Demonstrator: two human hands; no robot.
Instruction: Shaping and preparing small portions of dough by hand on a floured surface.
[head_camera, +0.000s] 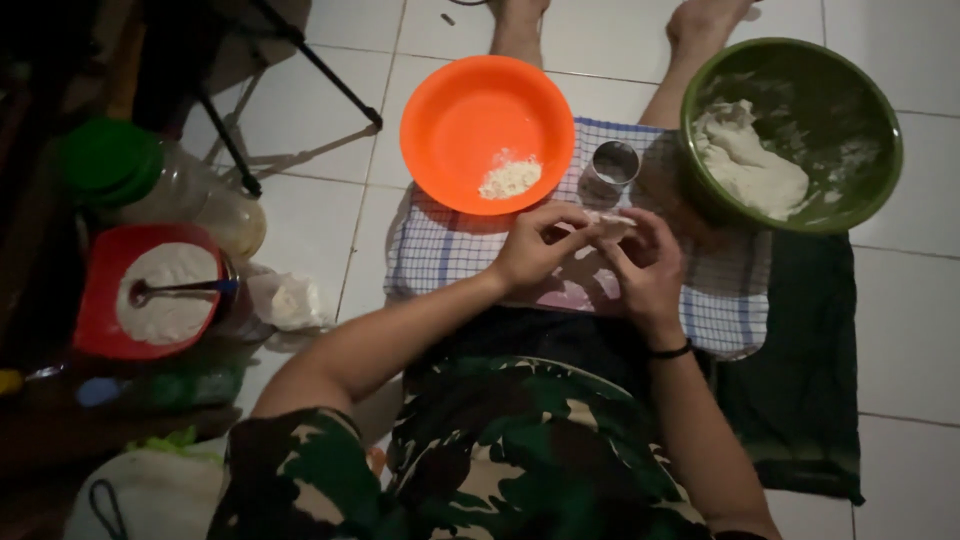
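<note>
Both sets of my fingertips pinch a small, pale piece of dough (607, 222), my left hand (535, 248) and right hand (650, 265) closed on it from either side, just above the checked cloth (450, 250) on my lap. To shape it well, I judge I should press evenly and turn it little by little so the edge stays uniform. Beyond my hands a small metal ring cutter (612, 165) stands between the orange bowl (470, 110) with a little crumbly filling and the green bowl (860, 100) holding the dough lump (750, 165).
</note>
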